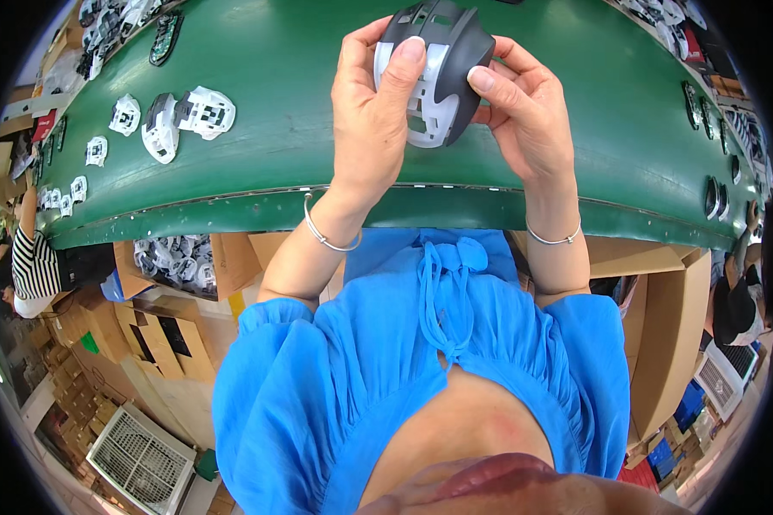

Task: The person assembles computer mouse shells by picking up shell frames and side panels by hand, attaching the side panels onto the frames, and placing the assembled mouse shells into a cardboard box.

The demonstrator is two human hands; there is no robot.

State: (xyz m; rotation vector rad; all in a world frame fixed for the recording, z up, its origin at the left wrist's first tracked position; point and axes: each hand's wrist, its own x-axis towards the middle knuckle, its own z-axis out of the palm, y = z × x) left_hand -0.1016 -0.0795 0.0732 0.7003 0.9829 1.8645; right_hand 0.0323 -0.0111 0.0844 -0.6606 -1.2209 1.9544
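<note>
At the upper centre of the frame, over the green table (275, 112), the grip of the left hand (369, 120) was closed on a grey and white shell (453, 73), its fingers mostly hidden behind. The right hand (528, 120) pinched the shell's right edge, some fingertips also concealed; the shell's top met the frame's border.

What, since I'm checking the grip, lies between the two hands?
The head view shows a dark gray shell with a white openwork panel between left hand and right hand.
</note>
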